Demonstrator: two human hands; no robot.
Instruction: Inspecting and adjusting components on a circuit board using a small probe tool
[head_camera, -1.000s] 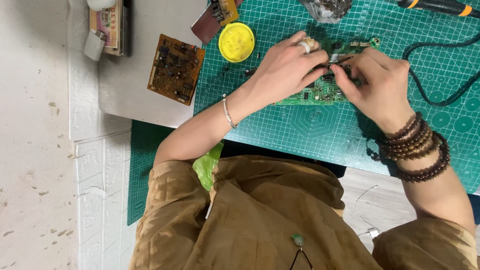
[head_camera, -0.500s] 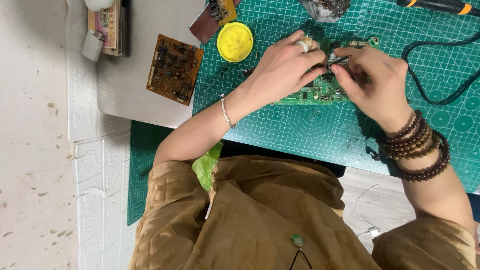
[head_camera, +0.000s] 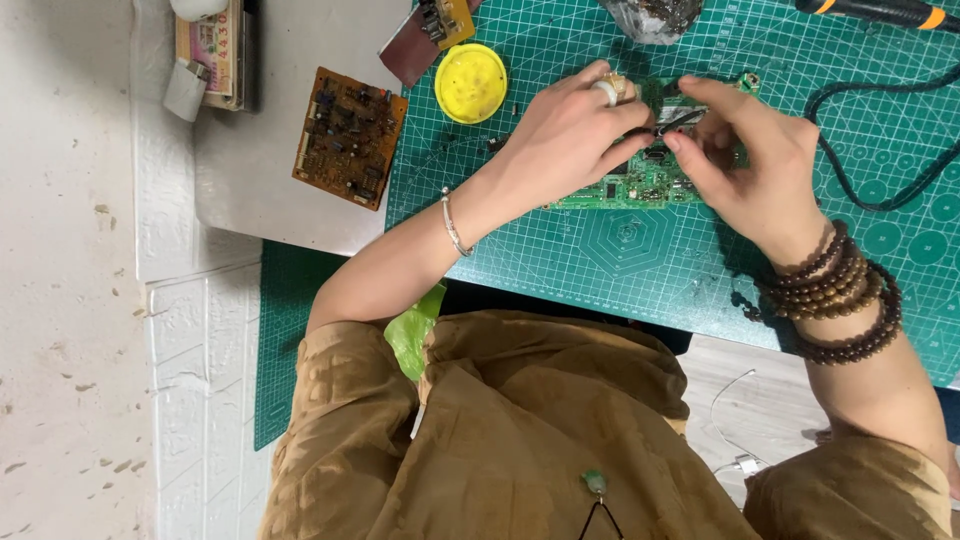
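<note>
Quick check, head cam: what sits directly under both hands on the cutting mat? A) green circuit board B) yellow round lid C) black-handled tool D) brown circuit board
A: the left hand and right hand meet over the green circuit board on the green cutting mat; the brown circuit board lies apart on the grey surface, and the yellow round lid sits to the left of the hands.

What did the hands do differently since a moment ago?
Very little. The right hand opened its fingers a bit wider over the green circuit board, while the left hand kept pinching a small dark part at the same spot. The yellow lid, the brown circuit board and the black cable stayed where they were.
</note>
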